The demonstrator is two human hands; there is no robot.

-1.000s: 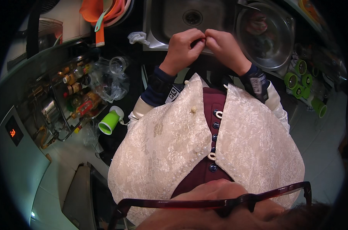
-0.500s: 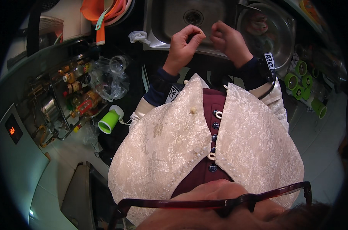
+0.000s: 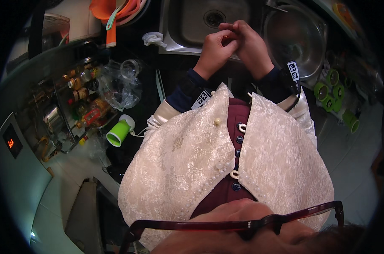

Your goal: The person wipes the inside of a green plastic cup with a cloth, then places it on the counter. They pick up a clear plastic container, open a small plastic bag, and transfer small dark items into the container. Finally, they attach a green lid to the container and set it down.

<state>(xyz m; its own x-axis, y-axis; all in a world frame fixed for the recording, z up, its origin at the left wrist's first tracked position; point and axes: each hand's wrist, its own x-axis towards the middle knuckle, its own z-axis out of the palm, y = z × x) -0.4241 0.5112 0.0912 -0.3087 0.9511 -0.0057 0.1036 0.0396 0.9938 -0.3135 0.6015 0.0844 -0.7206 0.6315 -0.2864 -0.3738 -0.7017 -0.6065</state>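
Observation:
Over the near edge of the metal sink, my two hands meet at the fingertips. My left hand is closed, with thumb and fingers curled toward each other into a ring. Against it lies my right hand, its fingers bent in and pressed over the left fingertips. Whatever may be pinched between them is hidden. The round drain shows in the sink just beyond the hands. To the right of the sink stands a large round metal basin.
A crumpled white cloth or bag lies at the sink's left corner. Orange bowls stand at the far left. Left are bottles in a rack, a clear plastic bag and a green-and-white cup. Several green cups sit right.
My hands were slightly apart, the right one blurred by motion; they have come together. My left hand has shifted right and a little nearer.

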